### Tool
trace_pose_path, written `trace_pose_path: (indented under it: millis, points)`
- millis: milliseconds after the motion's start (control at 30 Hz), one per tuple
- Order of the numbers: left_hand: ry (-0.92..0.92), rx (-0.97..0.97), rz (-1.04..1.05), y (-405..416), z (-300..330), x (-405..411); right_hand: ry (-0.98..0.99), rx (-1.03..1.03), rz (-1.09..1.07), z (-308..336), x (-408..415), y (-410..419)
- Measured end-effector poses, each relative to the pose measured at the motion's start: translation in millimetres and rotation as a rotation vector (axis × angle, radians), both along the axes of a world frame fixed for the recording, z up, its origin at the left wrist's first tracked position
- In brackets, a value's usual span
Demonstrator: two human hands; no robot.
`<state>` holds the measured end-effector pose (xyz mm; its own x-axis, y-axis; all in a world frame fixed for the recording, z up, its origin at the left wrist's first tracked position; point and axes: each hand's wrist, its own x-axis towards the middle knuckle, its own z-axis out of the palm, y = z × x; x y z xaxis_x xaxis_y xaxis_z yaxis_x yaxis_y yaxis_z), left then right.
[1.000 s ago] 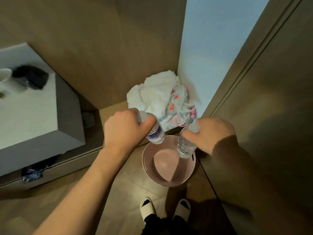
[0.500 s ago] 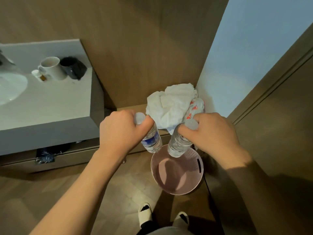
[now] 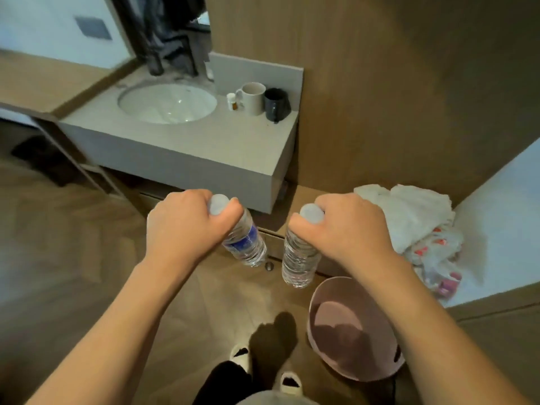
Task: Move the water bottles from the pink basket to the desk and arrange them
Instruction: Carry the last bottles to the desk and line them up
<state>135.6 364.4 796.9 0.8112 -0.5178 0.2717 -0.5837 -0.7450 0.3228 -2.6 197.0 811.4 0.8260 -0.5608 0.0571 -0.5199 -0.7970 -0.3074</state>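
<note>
Both bottles lifted clear of basket (image 3: 336, 290), now lower right on floor. Left hand (image 3: 187, 226) grips labelled bottle (image 3: 244, 244) below cap; right hand (image 3: 347, 226) grips plain bottle (image 3: 298, 258) likewise. Beyond: table (image 3: 233, 147) with sink (image 3: 168, 103), mugs.

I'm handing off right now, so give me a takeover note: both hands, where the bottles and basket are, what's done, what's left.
Left hand: grips the blue-labelled bottle by its neck, hanging tilted in the air.
Right hand: grips the clear bottle by its neck, in the air.
Pink basket: on the floor at lower right, no bottles visible inside.
Done: both bottles are out of the basket.
Left: carry them to the desk, not identifiable in this view, set them down and arrange them.
</note>
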Motion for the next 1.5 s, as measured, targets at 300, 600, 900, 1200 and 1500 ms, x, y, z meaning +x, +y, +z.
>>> trace_pose_path:
  millis: [300, 600, 900, 1200, 1500]
  points:
    - [0.015, 0.006, 0.358, 144, -1, 80, 0.079, -0.073, 0.332, 5, 139, 110]
    - [0.001, 0.032, 0.498, 282, 2, 221, 0.01, -0.125, 0.48, 7, 314, 245]
    - [0.014, 0.0, 0.615, 377, 6, 367, -0.024, -0.063, 0.559, 15, 467, 331]
    - [-0.004, 0.022, 0.693, 426, -13, 522, 0.026, -0.068, 0.673, -15, 641, 369]
    - [0.008, 0.031, 0.748, 473, 8, 694, 0.021, -0.087, 0.753, -3, 823, 410]
